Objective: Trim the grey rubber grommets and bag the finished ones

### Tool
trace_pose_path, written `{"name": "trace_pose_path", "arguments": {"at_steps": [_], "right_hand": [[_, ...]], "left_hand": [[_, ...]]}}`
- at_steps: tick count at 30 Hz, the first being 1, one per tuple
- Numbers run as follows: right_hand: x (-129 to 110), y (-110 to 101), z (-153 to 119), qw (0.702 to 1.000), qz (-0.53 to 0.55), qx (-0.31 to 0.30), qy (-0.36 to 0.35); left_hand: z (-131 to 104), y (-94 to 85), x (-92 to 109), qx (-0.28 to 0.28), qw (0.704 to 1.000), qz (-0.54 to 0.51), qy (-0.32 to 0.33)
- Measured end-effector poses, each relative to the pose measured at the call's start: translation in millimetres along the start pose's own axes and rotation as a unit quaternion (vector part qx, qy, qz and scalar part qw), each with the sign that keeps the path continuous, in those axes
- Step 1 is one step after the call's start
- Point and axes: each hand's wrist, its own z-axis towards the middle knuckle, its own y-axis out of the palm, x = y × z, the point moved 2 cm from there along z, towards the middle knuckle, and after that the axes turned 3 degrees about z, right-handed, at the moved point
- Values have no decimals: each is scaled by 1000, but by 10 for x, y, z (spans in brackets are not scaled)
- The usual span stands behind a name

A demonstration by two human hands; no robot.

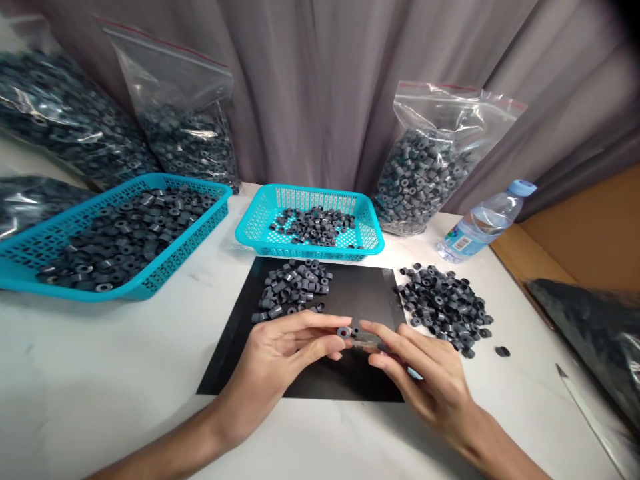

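Left hand (280,350): pinches ring (343,332), bore showing | Right hand (427,367): grips thin tool (367,341), type unclear, beside ring | Location: ring between hands, above mat (360,293) | Advised: steady pinch, light tool pressure, fingertips clear of tip.

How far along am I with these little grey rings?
Probably partway. Possibly done: the near pile on the mat, though I can't confirm. In hand: one ring in your left hand, a thin item in your right hand. Perhaps left: the right pile.
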Motion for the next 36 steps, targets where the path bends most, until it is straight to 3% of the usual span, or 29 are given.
{"name": "trace_pose_path", "arguments": {"at_steps": [5,15,29,36], "right_hand": [[-33,-10,-9,999,-37,1,-23],[-39,-20,-1,1000,-16,-17,-6],[-29,-2,-24,1000,2,-27,16],[-23,2,-39,1000,-3,-30,5]], "left_hand": [[-17,31,-30,-13,1000,13,-2],[-39,41,-8,7,1000,20,13],[-62,7,-26,28,977,155,141],[-83,1,-40,25,969,180,165]]}}
